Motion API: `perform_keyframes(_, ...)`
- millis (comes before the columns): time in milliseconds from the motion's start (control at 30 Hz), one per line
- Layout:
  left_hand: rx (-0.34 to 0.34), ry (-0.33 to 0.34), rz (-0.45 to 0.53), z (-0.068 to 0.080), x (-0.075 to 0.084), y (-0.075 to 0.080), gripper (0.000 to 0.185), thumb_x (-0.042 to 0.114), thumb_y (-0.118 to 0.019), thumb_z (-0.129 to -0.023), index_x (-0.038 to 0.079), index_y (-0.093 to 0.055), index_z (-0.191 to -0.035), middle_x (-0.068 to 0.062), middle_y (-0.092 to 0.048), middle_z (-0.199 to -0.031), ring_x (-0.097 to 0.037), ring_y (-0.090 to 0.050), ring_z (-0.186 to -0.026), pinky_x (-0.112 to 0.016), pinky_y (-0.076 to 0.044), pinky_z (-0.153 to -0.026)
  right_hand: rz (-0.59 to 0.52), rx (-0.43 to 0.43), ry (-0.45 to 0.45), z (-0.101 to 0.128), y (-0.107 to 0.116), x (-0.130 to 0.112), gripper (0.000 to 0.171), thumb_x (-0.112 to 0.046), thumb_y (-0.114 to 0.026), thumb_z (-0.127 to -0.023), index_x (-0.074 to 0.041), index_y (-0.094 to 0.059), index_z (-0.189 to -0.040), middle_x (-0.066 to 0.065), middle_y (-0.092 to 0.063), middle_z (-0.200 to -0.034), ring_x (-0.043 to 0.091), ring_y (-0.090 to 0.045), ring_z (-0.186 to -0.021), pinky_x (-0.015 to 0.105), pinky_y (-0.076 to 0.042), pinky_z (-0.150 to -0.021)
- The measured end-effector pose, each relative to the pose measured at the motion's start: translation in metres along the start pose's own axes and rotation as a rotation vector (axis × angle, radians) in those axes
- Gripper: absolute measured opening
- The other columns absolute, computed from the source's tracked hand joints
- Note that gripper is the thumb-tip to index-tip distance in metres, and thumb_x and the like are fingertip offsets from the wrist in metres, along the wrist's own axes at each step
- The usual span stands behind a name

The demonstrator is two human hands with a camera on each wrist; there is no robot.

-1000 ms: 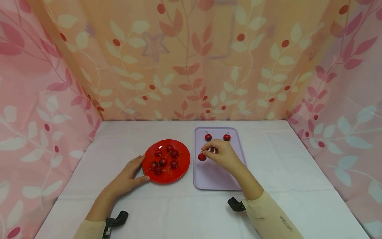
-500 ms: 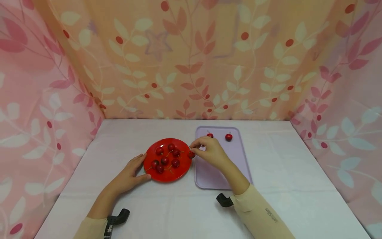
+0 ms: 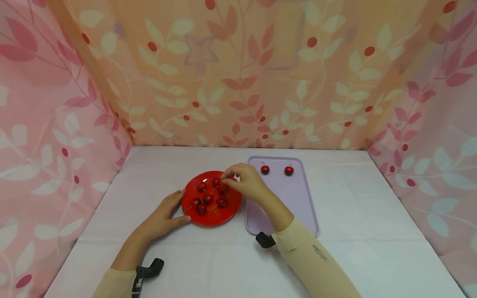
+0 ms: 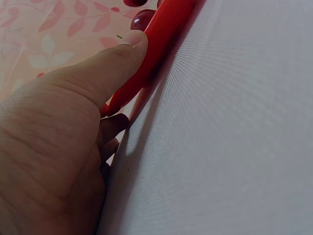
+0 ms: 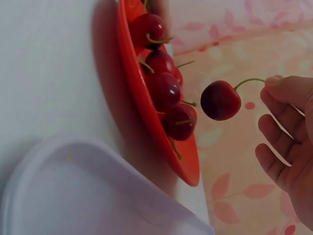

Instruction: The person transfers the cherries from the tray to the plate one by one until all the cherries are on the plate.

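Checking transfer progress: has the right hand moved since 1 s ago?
Yes. The right hand, pinching a cherry by its stem, went left off the purple tray and is now over the red plate.

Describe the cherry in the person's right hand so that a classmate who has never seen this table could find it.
Find the red plate beside the lilac tray. Above the plate's far right edge, the right hand pinches one cherry by its stem. It alone hangs in the air; the others lie on the plate or tray.
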State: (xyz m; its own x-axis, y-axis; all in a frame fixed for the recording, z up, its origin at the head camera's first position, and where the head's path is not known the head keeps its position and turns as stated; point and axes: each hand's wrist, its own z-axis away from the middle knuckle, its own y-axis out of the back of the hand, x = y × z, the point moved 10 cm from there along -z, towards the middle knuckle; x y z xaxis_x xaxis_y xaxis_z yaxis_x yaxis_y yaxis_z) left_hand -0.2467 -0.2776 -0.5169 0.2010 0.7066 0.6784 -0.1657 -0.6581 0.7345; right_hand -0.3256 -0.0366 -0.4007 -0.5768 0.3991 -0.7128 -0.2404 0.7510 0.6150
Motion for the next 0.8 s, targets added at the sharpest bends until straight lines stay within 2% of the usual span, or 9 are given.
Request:
perform_keyframes(233,-0.006,0.006,-0.005,-0.003,0.000,-0.001,0.101,0.058,-0.076,-0.085,0.025,-0.024,-0.165,-0.013,-0.026,-0.168,-0.041,-0.018,-0.155,-0.071,-0.026,-0.116,-0.029,-0.069,-0.044,-0.006,-0.021,0.009,0.010,-0.015,-0.077,-0.092,-0.012,-0.079,-0.102,-0.010,-0.076,-0.095,0.013,-0.064,-0.099,0.034,-0.055,-0.092)
perform_keyframes(600,-0.011,0.014,-0.008,-0.001,0.000,-0.001,0.101,0.058,-0.076,-0.085,0.023,-0.025,-0.164,-0.015,-0.027,-0.167,-0.042,-0.018,-0.154,-0.072,-0.026,-0.116,0.030,-0.132,-0.086,0.000,-0.035,0.017,0.008,-0.016,-0.078,-0.092,-0.020,-0.079,-0.099,-0.012,-0.074,-0.093,0.012,-0.061,-0.094,0.030,-0.056,-0.086)
perform_keyframes(800,-0.003,0.002,0.000,0.000,0.000,-0.001,0.100,0.055,-0.077,-0.085,0.022,-0.025,-0.164,-0.015,-0.027,-0.167,-0.042,-0.018,-0.154,-0.072,-0.025,-0.116,0.089,-0.166,-0.077,0.001,-0.038,0.019,0.007,-0.017,-0.078,-0.092,-0.022,-0.078,-0.097,-0.015,-0.073,-0.089,0.010,-0.061,-0.093,0.028,-0.054,-0.086)
